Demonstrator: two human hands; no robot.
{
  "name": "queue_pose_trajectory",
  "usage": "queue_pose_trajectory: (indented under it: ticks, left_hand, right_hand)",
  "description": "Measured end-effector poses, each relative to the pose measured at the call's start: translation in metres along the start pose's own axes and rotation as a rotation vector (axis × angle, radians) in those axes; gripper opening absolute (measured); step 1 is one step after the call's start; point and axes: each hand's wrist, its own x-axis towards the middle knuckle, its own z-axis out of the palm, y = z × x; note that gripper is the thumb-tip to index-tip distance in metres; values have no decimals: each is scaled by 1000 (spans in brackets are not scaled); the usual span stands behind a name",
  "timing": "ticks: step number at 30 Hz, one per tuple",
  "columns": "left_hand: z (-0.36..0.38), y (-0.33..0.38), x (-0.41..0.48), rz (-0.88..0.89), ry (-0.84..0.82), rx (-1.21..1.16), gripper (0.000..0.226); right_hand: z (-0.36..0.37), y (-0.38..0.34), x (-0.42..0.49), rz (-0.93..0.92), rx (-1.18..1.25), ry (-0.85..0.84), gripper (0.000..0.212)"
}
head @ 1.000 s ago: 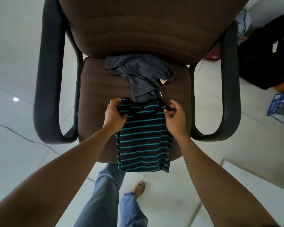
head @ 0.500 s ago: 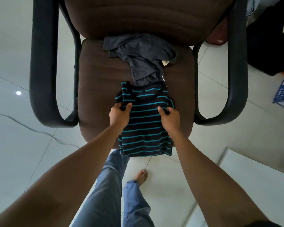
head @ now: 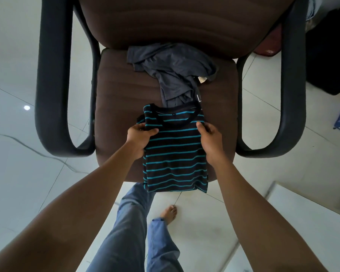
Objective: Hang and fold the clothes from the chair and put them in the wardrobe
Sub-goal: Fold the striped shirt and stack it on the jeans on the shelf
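While the black T-shirt with teal stripes [head: 175, 152] lies narrowed on the brown padded chair seat [head: 118, 107], left hand [head: 138, 137] and right hand [head: 210, 139] pinch its edges, probably to fold it crosswise.

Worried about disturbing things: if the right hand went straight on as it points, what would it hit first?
Likely the crumpled grey garment beyond the striped shirt that the right hand grips, though depth is hard to judge.
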Motion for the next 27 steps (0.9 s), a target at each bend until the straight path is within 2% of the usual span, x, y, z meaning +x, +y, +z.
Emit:
queue_pose_trajectory:
  ticks: [2,4,7,9,11,14,15,17,19,21,23,25,27]
  left_hand:
    - [-1,-2,1,12,4,-20,31]
    - [-3,-8,2,82,101,18,25]
    - [-7,-14,6,225,293,173,27]
    - [-2,-10,-1,223,233,106,19]
    - [6,-2,-10,168,137,3,12]
    - [10,12,-16,83,-44,-195,18]
    - [10,13,-12,79,-49,-197,17]
    - [9,12,0,134,66,-12,17]
    - [4,9,7,201,167,170,40]
    - [-2,6,6,226,197,232,61]
    - [-7,0,-1,248,214,246,70]
    - [-12,-13,-12,284,221,319,61]
    - [-15,-36,-23,293,176,398,38]
  right_hand:
    - [2,-5,6,151,85,-58,27]
    - [5,-10,8,219,158,-83,21]
    - [8,-10,5,136,162,-35,16]
    - [8,-7,-3,46,179,-4,10]
    - [5,-3,-9,-30,208,-25,12]
    - [3,-5,-9,-89,256,-47,14]
    - [2,-4,-5,-94,249,-17,12]
    - [0,-1,4,-73,183,75,7]
    - [-2,1,12,-67,94,132,23]
    - [-6,0,13,-85,38,153,34]
    - [-12,-1,4,-92,21,155,34]
    - [-19,10,-10,-56,2,123,37]
    - [-25,28,-28,-3,-74,67,34]
